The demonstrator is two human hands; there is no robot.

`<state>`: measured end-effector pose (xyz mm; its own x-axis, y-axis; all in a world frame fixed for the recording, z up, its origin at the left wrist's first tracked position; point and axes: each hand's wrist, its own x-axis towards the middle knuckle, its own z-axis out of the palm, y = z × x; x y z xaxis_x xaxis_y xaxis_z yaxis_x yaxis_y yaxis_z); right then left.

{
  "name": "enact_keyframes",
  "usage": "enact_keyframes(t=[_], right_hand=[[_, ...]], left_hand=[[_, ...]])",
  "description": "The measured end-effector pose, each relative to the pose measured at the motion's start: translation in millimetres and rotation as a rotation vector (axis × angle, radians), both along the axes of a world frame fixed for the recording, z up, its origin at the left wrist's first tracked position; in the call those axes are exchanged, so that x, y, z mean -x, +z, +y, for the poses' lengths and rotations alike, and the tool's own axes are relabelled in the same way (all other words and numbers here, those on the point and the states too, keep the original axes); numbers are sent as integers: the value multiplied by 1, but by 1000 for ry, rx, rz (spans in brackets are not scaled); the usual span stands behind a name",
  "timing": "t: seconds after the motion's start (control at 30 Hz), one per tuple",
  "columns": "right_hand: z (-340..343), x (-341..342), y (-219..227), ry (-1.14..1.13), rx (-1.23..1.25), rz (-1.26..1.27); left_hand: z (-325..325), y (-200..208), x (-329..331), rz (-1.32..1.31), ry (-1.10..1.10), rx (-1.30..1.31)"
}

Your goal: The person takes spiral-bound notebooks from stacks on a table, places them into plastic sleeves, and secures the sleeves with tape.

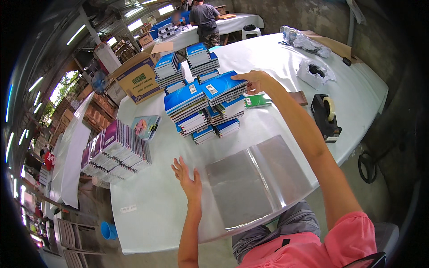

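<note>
My right hand (pixel 254 81) reaches far over the table, its fingers curled on the right corner of the top blue spiral notebooks (pixel 225 86). Its fingertips lie on the cover, and the underside of the grip is partly hidden. More blue notebooks (pixel 183 99) are piled beside and below them in several crisscrossed stacks. My left hand (pixel 187 178) is low over the near table, fingers spread, holding nothing. Right of it, clear plastic sheets (pixel 257 181) lie flat near the table's front edge. A small green notebook (pixel 258 101) rests just below my right hand.
Purple spiral notebooks (pixel 117 147) stand in stacks at left, beside a picture-covered notebook (pixel 147 127). A cardboard box (pixel 139 81) is behind them. A black tape dispenser (pixel 325 118) and a plastic bag (pixel 313 73) sit at right. A person (pixel 205 22) stands at a far table.
</note>
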<state>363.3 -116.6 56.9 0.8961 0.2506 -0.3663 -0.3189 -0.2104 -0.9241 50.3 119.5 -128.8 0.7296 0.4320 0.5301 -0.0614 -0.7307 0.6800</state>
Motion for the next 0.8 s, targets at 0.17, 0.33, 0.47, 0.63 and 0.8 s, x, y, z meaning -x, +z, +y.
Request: enact_keyframes(t=[0.17,0.33,0.47,0.63,0.8], right_hand=[[-2,-13,-8,-24,-262,103],[-8,-6,2,0,-402,166],[-34,7,19,35,-595,-142],[-68,112,77,437,-61,-959],[-51,199,52,1072,302,-1245]], left_hand=[[7,1,14,-5,41,-29],[6,14,20,0,49,-87],[-6,41,19,-96,-61,8],[-45,112,24,-48,-300,305],[-79,104,15,-74,-771,572]])
